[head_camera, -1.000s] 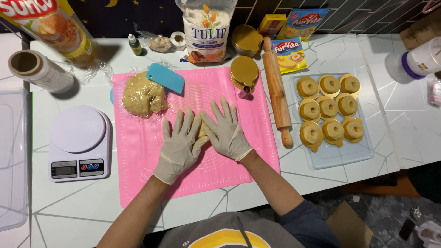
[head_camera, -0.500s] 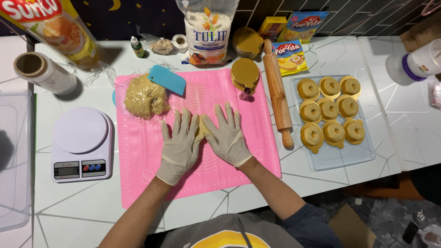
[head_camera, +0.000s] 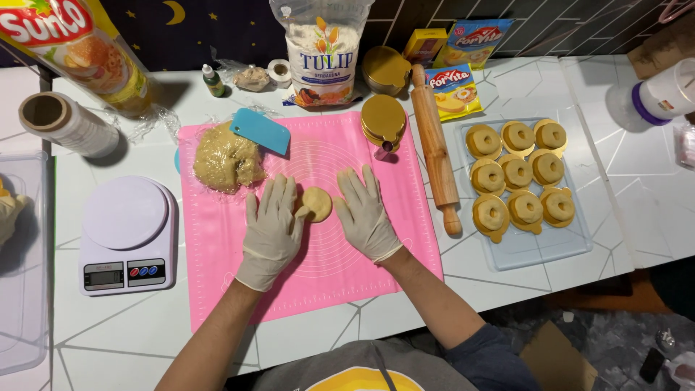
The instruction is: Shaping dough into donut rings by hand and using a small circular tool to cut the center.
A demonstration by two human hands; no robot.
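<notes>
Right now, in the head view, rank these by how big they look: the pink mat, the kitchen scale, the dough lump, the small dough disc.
Largest to smallest:
1. pink mat
2. kitchen scale
3. dough lump
4. small dough disc, between the left hand and right hand

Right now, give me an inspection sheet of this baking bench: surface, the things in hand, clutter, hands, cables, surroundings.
Surface: white table with a pink silicone mat laid on it.
Job's things: flattened dough disc on the mat between the hands; dough lump and blue scraper at the mat's far left.
Clutter: kitchen scale, rolling pin, flour bag, film roll, clear tray with nine filled gold moulds, stack of empty gold moulds.
Hands: left hand and right hand gloved, flat on the mat; left fingers touch the disc.
Cables: nothing seen.
Surroundings: dark tiled wall behind.
</notes>
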